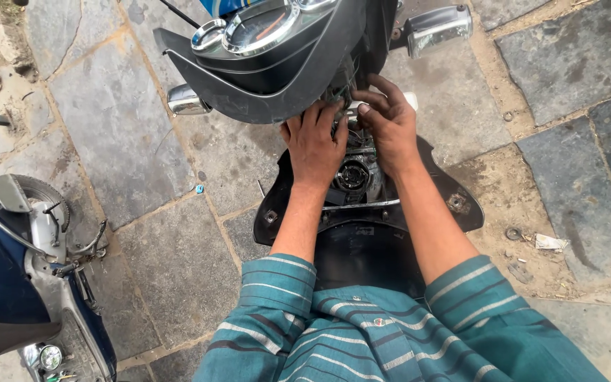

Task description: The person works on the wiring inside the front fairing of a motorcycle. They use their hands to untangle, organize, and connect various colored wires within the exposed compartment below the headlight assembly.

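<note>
Head view, looking straight down: we are standing over the front of a scooter parked on stone paving [143,134], with its handlebar cowl [277,78] and round speedometer [259,25] at the top edge of the paving patch we can see.

We are pressing our left hand [316,145] flat against the exposed front end just under the cowl, fingers spread moderately and the tips tucked up beneath the cowl's lower lip; it is gripping nothing that we can make out.

We are reaching our right hand [389,124] in beside it, fingers curled narrow and pinching into the wiring cluster [339,95] behind the cowl. Whether a wire or connector is actually being held between the fingertips, we cannot tell; the spot is dark and crowded.

Below both hands the back of the headlight housing [353,175], a round dark socket, is sitting between our wrists, mounted in the black front panel [454,201], which is spreading out to either side.

Chrome turn-signal pods are showing at the cowl's left [187,101] and upper right [438,28].

Our teal striped sleeves [277,297] are filling the bottom edge.

A second, blue scooter [8,276] is standing at the lower left corner of the paving, well apart from our hands. Small debris, including a washer [513,233] and a paper scrap [549,242], is lying on the sandy joint at the right edge.
</note>
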